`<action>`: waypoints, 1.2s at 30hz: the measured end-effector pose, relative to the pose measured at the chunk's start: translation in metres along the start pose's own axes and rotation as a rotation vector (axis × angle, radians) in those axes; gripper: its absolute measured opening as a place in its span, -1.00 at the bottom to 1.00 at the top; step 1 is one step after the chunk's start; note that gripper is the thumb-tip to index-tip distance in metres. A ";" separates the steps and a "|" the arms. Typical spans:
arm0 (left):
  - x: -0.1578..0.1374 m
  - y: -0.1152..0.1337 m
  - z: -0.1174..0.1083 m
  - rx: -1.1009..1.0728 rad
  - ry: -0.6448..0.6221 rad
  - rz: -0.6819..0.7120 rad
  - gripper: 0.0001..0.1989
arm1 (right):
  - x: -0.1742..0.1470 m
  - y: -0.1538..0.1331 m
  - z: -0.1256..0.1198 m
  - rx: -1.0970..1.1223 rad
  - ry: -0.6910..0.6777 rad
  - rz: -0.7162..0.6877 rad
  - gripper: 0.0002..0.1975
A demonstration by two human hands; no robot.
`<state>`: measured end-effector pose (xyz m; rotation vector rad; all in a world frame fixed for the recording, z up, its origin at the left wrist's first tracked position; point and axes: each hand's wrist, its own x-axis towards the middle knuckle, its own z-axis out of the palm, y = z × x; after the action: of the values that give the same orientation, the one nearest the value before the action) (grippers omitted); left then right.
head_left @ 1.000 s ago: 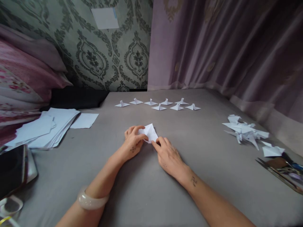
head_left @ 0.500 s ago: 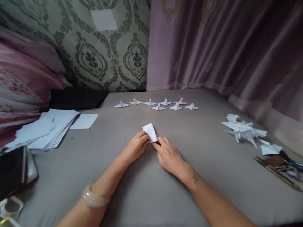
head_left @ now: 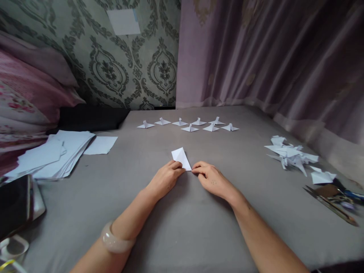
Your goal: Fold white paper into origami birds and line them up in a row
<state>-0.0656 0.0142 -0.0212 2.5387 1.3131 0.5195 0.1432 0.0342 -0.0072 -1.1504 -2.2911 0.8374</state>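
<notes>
A small folded white paper (head_left: pixel 181 156) lies on the grey cloth surface (head_left: pixel 182 227) in front of me. My left hand (head_left: pixel 168 175) has its fingers closed on the paper's near left edge. At the near right corner, my right hand (head_left: pixel 212 179) pinches the paper's tip between thumb and fingers. The paper's underside and the part beneath my left fingers are hidden. Beyond it, several folded paper figures (head_left: pixel 190 128) stand in two loose rows, each with a raised part in the middle.
At left lies a stack of white sheets (head_left: pixel 61 157), with a dark phone (head_left: pixel 15 206) and a white tape roll (head_left: pixel 14 245) nearer me. On the right are a heap of folded paper pieces (head_left: pixel 292 153), another folded piece (head_left: pixel 322 176) and scissors (head_left: pixel 331 204).
My right hand has shifted slightly right, from beside the paper's near edge to its right corner. My left fingers have slid a little right along the near edge.
</notes>
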 end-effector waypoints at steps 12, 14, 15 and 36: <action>-0.002 0.000 0.004 0.170 -0.083 0.075 -0.45 | 0.003 0.005 0.001 0.030 0.068 0.071 -0.64; -0.002 0.000 0.005 0.185 -0.072 0.071 -0.41 | 0.003 0.005 0.003 0.037 0.084 0.069 -0.65; -0.002 0.001 0.005 0.185 -0.065 0.065 -0.41 | 0.003 0.005 0.003 0.038 0.094 0.072 -0.66; 0.000 0.001 0.005 0.106 0.484 -0.169 -0.51 | 0.011 -0.007 0.033 -0.047 0.316 0.025 -0.84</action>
<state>-0.0627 0.0136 -0.0259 2.4394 1.7342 1.1025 0.1129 0.0299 -0.0249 -1.2368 -2.0490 0.5661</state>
